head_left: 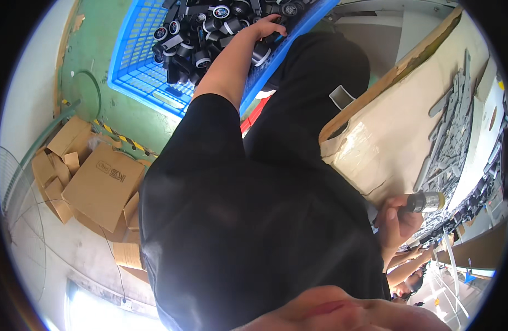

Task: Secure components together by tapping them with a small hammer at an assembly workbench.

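My left hand (269,26) reaches into a blue plastic basket (146,91) at the top. Its fingers are apart at the right side of a heap of black cylindrical parts (201,58). Several of these have pale rings and round, dial-like ends. The fingertips lie close to the parts, and no part shows clearly in the hand. On the right, at the worktable's near edge, my right hand (398,223) is closed around a short cylinder (428,202) with a dark end, a shiny grey body and a yellowish far end. Some fingers are hidden.
A heap of grey strips (452,127) covers part of the pale worktable (375,138). A rectangular tube end (341,97) sticks out by its wooden edge. Open cardboard boxes (102,185) stand on the left. Other people's arms (405,270) work further along the table.
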### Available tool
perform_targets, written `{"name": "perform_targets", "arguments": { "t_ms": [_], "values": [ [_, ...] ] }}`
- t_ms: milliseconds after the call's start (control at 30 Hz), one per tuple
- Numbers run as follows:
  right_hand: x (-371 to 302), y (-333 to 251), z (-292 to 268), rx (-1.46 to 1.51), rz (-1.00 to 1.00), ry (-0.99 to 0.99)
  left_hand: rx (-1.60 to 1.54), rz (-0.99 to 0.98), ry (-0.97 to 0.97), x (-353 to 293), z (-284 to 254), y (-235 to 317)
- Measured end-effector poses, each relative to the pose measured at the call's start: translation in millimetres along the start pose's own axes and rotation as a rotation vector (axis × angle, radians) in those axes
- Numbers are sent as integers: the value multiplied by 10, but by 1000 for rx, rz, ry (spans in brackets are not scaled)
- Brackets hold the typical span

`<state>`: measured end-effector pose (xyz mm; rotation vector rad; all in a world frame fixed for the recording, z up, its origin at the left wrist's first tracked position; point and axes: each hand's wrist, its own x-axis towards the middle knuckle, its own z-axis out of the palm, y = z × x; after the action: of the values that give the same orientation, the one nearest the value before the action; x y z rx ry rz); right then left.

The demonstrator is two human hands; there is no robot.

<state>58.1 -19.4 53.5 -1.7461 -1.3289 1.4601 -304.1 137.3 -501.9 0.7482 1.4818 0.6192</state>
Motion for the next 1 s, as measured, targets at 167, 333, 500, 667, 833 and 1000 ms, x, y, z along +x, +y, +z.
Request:
{"name": "perform_targets", "arguments": {
  "t_ms": [167, 333, 500, 667, 833, 1000],
  "values": [
    [-17, 10, -26, 7, -9, -20, 11, -53, -164, -20, -68, 165],
    [36, 70, -19, -97, -115, -25, 136, -77, -189, -2, -155, 146],
    [49, 83, -26, -109, -138, -60, 82, -99, -233, -170, -276, -21],
    [48, 89, -12, -90, -106, -49, 143, 23, -18, -262, 28, 91],
    [9, 79, -17, -93, -97, -27, -22, 25, -69, -173, -63, -64],
    [23, 70, -50, -88, -86, -44, -162, -26, -202, -74, -69, 67]
  ]
}}
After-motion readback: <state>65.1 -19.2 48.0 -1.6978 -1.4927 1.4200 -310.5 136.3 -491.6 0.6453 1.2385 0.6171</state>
